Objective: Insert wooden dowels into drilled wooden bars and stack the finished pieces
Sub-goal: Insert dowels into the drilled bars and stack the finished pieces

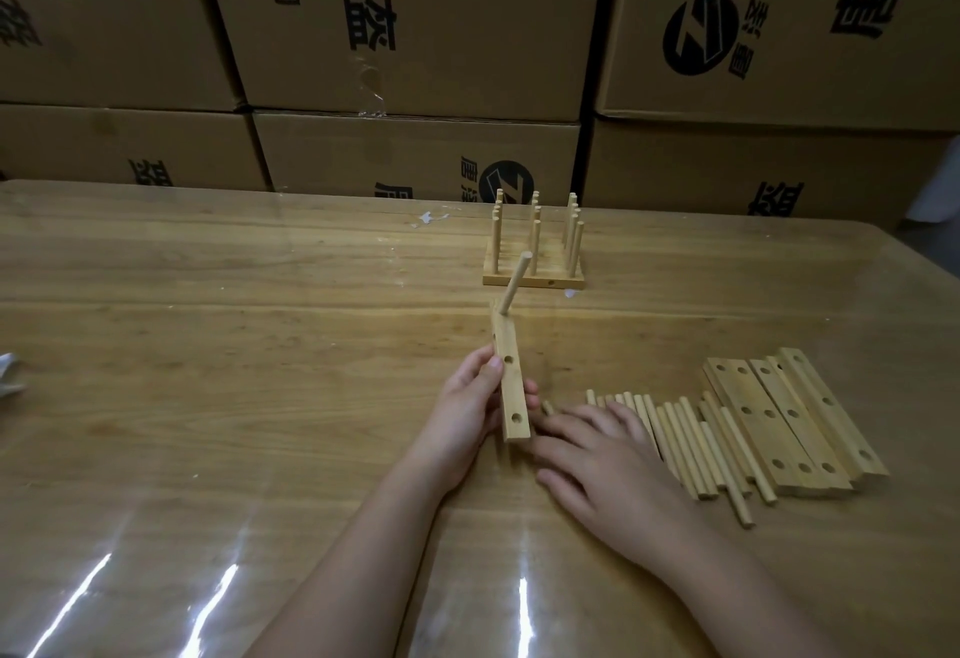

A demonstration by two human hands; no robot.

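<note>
- Head view: cardboard boxes (415, 23) stacked behind the bench fill the top. Black Chinese print runs upside down and is mostly cropped. Round black logo (700, 38) with a Z-like mark, and a second one lower down, half hidden by the finished pieces.
- Bench (208, 345): wood grain under clear film, with glare streaks along the near edge.
- Right hand (608, 470): palm down by the left end of the dowel pile, fingers stretched out flat, nothing visibly grasped.
- Left hand (467, 408): fingers and thumb wrapped round the drilled bar, mid-bench.
- Loose bars (789, 423): flat, side by side toward the right edge, holes facing up; count unclear.
- Loose dowels (691, 444): lying in a row, touching the bars' left side, some partly under the right hand.
- Finished pieces (535, 262): toward the far edge, dowels upright in three rows; number of bars hard to tell.
- Drilled bar (511, 387): held on end and tilted, two empty holes showing.
- Inserted dowel (514, 283): sticks out of the bar's far end.
- Grey object (8, 371): cut off at the left edge, unidentifiable.
</note>
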